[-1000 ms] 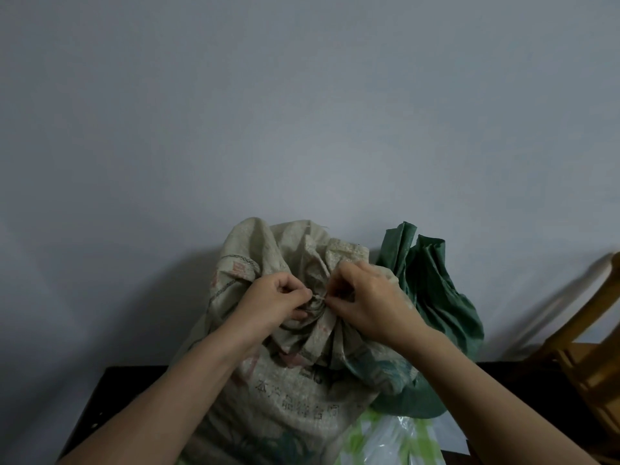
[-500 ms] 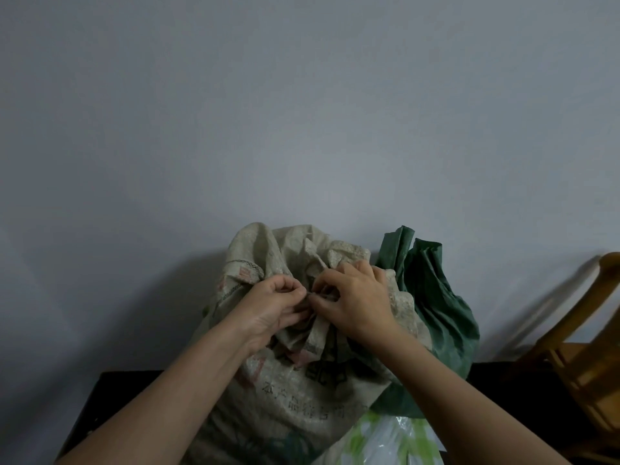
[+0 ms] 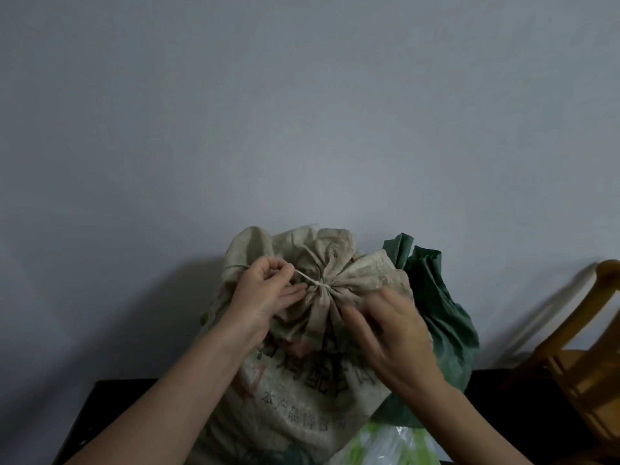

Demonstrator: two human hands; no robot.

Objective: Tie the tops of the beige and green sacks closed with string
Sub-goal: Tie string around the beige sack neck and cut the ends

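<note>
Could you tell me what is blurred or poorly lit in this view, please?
Head view: dim overall; the right hand is motion-blurred, the left hand pinching the string is sharp; the beige sack casts a soft shadow on the wall.

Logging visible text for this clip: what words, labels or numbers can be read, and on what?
"配": large dark print on the beige sack; neighbouring characters creased, blurred.
"本": starts a smaller row below; rest unreadable.
Green sack: no text visible.
</note>
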